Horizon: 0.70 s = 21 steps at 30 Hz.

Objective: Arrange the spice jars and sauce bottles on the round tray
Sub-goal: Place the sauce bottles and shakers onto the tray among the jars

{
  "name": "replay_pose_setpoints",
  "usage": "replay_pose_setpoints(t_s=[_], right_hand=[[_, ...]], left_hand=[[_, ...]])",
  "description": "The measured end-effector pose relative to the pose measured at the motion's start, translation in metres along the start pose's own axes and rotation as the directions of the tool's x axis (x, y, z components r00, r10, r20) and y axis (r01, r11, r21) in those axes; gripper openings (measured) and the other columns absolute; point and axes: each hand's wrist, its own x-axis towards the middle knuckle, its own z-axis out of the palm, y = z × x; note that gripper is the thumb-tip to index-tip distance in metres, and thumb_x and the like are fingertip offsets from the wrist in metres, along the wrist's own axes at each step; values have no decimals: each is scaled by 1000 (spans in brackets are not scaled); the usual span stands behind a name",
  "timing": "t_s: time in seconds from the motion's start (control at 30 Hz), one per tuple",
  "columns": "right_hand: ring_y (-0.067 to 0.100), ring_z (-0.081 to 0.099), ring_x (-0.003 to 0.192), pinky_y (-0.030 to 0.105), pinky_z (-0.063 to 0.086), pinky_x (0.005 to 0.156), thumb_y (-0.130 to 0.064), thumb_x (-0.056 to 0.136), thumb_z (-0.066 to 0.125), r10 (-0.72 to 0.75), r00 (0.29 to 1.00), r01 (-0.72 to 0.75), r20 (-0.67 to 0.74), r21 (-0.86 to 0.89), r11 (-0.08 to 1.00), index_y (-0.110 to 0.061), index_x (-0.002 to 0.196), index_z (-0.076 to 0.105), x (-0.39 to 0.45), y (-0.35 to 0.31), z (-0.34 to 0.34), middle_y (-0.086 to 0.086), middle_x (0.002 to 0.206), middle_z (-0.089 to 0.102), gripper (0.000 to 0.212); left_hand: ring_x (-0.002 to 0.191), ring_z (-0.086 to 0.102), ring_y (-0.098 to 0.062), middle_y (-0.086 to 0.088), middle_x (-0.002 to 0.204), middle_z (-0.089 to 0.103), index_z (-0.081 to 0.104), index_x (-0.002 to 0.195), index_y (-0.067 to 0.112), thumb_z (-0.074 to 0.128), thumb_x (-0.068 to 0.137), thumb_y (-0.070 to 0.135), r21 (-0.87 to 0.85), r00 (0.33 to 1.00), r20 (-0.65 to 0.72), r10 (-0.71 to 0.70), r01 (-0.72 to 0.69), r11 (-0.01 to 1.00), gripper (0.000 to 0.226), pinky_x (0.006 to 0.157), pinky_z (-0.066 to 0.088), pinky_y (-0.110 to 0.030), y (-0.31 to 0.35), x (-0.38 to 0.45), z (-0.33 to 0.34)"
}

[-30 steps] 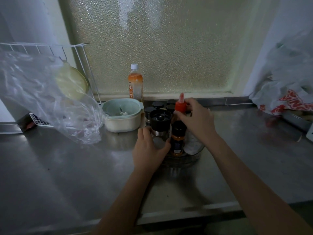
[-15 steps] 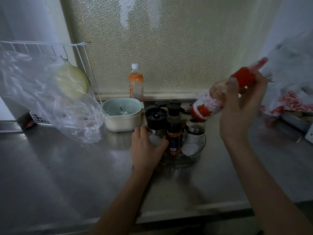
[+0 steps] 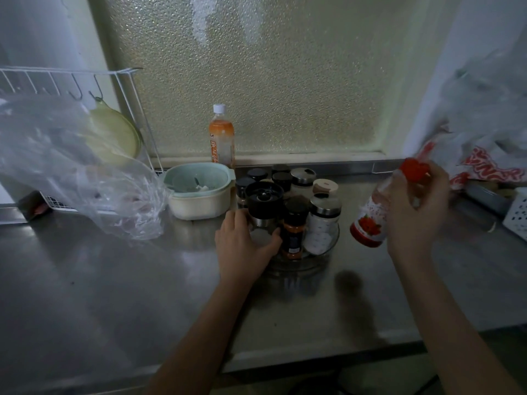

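Right hand (image 3: 413,212) is wrapped around the red-capped sauce bottle (image 3: 370,223), tilted in the air, well right of the round tray (image 3: 328,249). Left hand (image 3: 245,246) is cupped around the grinder jar (image 3: 263,206) at the tray's left edge. Best move: bring the bottle upright before lowering it into a free gap, left hand bracing the tray so neighbours don't tip.

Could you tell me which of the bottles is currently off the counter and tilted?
The red-capped sauce bottle, held tilted in the right hand; the other bottles stand upright.
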Motion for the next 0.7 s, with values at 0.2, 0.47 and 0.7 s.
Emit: replay_pose_setpoints(t_s=[0.2,0.47,0.7], right_hand=[[2,54,97,3,40,80,-19,89,60,107,988,-92,111,-129,987,-13,120,53,-13,16,-2,-3,110,58,32],[-12,53,94,-2,39,78,-18,88,62,138,987,-127,81,-124,984,-16,120,52,-21,12,-5,-23,100,54,33],[-12,54,70,3,40,63,-24,78,74,3,987,11,161,-86,996,-18,96,53,-31,-49,15,-18,80,56,27]], left_hand=[[78,43,-13,9,85,42,39,84,24,57,65,57,18,1000,26,16,-17,1000,42,68,31,-30,1,-1,0],[84,49,-26,-11,89,52,46,99,9,62,65,46,-31,987,-130,92,-97,995,53,70,44,-38,11,-3,-3],[87,44,-11,-3,106,39,40,111,11,60,73,56,-150,861,8,509,-502,852,62,70,36,-13,50,-23,-6]])
